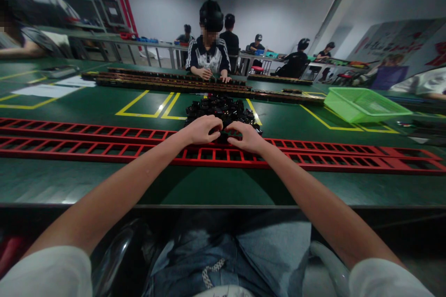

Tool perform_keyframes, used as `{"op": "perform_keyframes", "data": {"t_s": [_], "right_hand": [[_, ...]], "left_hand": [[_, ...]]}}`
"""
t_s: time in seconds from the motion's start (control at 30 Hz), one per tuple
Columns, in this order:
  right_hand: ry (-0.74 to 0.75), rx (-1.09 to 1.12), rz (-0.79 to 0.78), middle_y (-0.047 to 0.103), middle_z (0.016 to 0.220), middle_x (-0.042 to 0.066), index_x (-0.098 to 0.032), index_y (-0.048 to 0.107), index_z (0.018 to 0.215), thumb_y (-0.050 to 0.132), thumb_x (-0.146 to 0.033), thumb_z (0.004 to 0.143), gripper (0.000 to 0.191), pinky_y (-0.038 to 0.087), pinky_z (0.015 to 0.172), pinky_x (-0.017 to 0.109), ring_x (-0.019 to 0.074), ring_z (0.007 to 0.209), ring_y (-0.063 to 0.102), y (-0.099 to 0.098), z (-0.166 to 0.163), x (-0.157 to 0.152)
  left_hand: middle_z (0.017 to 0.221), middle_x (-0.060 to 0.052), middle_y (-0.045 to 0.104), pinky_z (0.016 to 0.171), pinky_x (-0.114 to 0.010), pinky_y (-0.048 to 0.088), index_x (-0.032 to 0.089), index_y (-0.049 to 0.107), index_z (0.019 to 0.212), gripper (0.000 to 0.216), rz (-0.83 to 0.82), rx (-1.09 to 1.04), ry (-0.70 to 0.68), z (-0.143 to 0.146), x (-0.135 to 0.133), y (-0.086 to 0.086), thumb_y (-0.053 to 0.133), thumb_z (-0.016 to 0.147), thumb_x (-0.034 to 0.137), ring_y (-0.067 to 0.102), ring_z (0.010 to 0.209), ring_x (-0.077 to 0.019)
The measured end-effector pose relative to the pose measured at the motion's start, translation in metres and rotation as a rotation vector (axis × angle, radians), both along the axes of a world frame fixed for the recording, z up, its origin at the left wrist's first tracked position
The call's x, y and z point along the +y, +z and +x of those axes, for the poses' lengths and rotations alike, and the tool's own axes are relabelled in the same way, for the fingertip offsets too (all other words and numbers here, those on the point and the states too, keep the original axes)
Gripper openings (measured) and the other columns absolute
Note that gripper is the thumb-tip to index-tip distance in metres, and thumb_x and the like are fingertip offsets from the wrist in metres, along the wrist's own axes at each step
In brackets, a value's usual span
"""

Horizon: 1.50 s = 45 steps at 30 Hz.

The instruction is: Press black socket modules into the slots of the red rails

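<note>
My left hand (pixel 205 129) and my right hand (pixel 245 135) face each other above the red ladder-like frames (pixel 223 164), at the near side of a black heap. Both have their fingers curled inward, closed at the tips. Between the fingertips shows a small black part (pixel 223 137), whose exact shape is too dark to make out. Just beyond lies the heap of small black parts (pixel 219 107), partly hidden by my fingers. Two long red frames with many rungs run side by side across the table under my wrists.
The green table (pixel 104 181) bears yellow tape outlines. A light green basket (pixel 365 104) stands tilted at the right. Long dark brown strips (pixel 167 82) lie across the far side, where a person (pixel 209 55) works opposite. White papers (pixel 52 88) lie at the left.
</note>
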State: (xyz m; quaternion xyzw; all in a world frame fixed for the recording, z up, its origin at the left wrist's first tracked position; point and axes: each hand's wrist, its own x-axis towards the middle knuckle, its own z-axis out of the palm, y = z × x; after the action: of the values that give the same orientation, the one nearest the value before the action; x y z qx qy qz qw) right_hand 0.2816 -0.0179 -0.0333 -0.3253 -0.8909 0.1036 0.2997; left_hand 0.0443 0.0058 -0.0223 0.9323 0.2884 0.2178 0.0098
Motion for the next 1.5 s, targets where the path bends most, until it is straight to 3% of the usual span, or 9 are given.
{"op": "perform_keyframes", "data": {"t_s": [0.47, 1.5], "right_hand": [[-0.006, -0.050, 0.007, 0.069, 0.108, 0.010, -0.017, 0.069, 0.108, 0.064, -0.025, 0.084, 0.025, 0.050, 0.093, 0.040, 0.0229, 0.100, 0.063, 0.0007, -0.0007, 0.0008], [-0.014, -0.076, -0.007, 0.069, 0.104, 0.008, -0.019, 0.071, 0.104, 0.066, -0.025, 0.084, 0.022, 0.050, 0.092, 0.040, 0.0218, 0.097, 0.063, -0.0003, -0.0008, 0.0020]], "left_hand": [[0.109, -0.010, 0.065, 0.092, -0.040, 0.043, 0.017, 0.066, 0.104, 0.031, -0.007, 0.102, -0.036, 0.0009, 0.0000, 0.0025, 0.056, 0.090, 0.043, 0.058, 0.104, -0.0258], [0.107, -0.009, 0.065, 0.090, -0.039, 0.042, 0.018, 0.065, 0.102, 0.029, -0.024, 0.101, -0.036, 0.0012, 0.0008, 0.0016, 0.059, 0.088, 0.043, 0.058, 0.101, -0.0252]]}}
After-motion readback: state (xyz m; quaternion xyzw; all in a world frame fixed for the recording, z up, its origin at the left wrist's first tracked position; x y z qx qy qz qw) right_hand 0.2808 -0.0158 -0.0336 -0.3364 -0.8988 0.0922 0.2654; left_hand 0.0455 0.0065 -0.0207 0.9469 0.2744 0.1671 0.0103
